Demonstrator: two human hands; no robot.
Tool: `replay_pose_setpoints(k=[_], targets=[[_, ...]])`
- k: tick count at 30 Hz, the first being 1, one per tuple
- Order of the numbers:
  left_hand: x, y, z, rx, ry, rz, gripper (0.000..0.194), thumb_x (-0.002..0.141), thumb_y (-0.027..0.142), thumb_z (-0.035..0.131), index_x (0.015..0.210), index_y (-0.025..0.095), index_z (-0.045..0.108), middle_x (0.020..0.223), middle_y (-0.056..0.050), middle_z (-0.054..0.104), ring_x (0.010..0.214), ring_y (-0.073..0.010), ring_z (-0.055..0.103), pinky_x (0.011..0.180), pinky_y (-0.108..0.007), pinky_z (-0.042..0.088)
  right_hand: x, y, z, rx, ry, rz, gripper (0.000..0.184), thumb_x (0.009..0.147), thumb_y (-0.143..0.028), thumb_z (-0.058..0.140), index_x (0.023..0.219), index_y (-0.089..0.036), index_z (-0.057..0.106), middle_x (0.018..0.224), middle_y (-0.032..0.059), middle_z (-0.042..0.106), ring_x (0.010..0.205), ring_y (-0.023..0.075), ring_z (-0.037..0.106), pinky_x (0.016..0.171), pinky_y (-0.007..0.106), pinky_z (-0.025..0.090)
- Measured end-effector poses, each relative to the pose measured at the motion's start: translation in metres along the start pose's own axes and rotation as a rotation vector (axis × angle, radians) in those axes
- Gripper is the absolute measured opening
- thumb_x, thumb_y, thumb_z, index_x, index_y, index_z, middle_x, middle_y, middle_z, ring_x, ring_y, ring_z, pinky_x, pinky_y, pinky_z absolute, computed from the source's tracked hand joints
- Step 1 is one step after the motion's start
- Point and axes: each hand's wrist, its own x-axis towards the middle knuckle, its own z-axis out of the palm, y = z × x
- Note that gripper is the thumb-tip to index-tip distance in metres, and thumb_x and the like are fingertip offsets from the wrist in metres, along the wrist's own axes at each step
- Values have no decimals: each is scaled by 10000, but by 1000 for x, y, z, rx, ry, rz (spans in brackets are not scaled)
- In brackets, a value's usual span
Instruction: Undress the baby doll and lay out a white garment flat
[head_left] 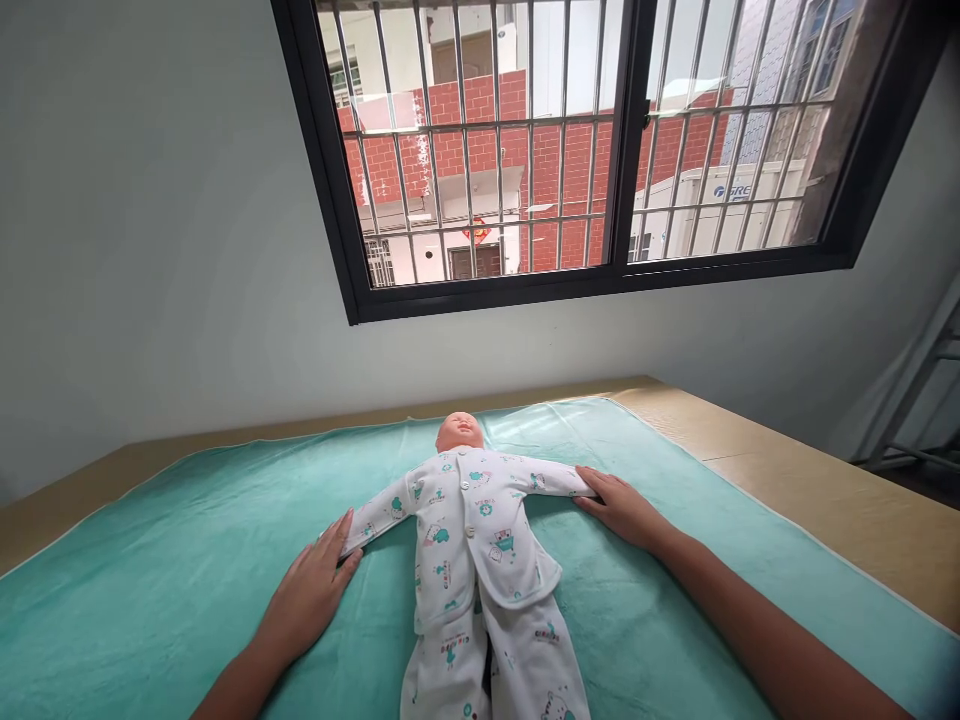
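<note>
Through my remote feed, the dressed doll (469, 540) lies face-up at six o'clock on the green sheet (247, 530). My left hand (311, 590) touches its sleeve end at eight, my right hand (624, 512) the other at three; I can't tell whether either grip is clenched.

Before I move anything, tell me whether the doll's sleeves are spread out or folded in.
Spread out: both sleeves of the doll reach outward from the shirt, one toward each hand.
</note>
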Motion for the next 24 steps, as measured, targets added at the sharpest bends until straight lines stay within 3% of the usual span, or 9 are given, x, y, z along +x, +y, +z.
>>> replay_pose_setpoints(k=[5, 9, 12, 15, 19, 22, 24], targets=[[1, -6, -1, 49, -21, -52, 705, 923, 541, 258, 1507, 148, 208, 1548, -99, 290, 1414, -288, 285, 1148, -478, 247, -2, 2, -6, -109, -108, 27, 555, 907, -491, 418, 1413, -262, 415, 1507, 36, 358, 1417, 263, 266, 1142, 482, 236], [1, -4, -4, 98, -30, -82, 704, 919, 533, 243, 1486, 117, 260, 1543, -110, 296, 1411, -285, 294, 1132, -473, 281, -2, -2, -8, -211, -146, 33, 623, 919, -519, 355, 1452, -195, 349, 1529, 64, 315, 1427, 248, 238, 1146, 470, 239], [1, -2, -5, 113, -35, -80, 704, 913, 518, 248, 1475, 95, 270, 1555, -114, 262, 1425, -270, 264, 1148, -469, 248, -6, -11, -9, -252, -52, 16, 596, 920, -464, 391, 1423, -144, 396, 1522, 124, 318, 1412, 264, 278, 1135, 465, 270], [-7, -4, -5, 91, -5, -85, 704, 909, 504, 245, 1478, 90, 252, 1561, -110, 241, 1433, -255, 244, 1165, -466, 216, -26, -28, -12, -246, 114, -102, 501, 910, -314, 433, 1373, -125, 464, 1502, 153, 352, 1376, 269, 353, 1119, 464, 312], [-45, 0, -3, -25, 50, -47, 700, 895, 509, 268, 1477, 120, 268, 1562, -87, 248, 1430, -259, 253, 1169, -476, 238, -86, -67, -14, -142, 113, -296, 436, 910, -271, 476, 1343, -230, 508, 1466, 93, 431, 1340, 260, 413, 1077, 471, 392], [-95, 21, -2, -151, 62, 70, 610, 859, 520, 402, 1395, 230, 434, 1466, -58, 448, 1342, -284, 422, 1089, -450, 406, -142, -103, -15, -115, 75, -404, 460, 901, -342, 549, 1351, -262, 497, 1442, 81, 465, 1280, 241, 492, 997, 388, 492], [-132, 44, -1, -231, 51, 213, 482, 835, 495, 488, 1282, 324, 545, 1292, -37, 615, 1190, -282, 577, 967, -413, 526, -173, -129, -16, -119, 103, -587, 485, 886, -395, 588, 1339, -244, 508, 1388, 78, 529, 1218, 201, 554, 969, 295, 508]])
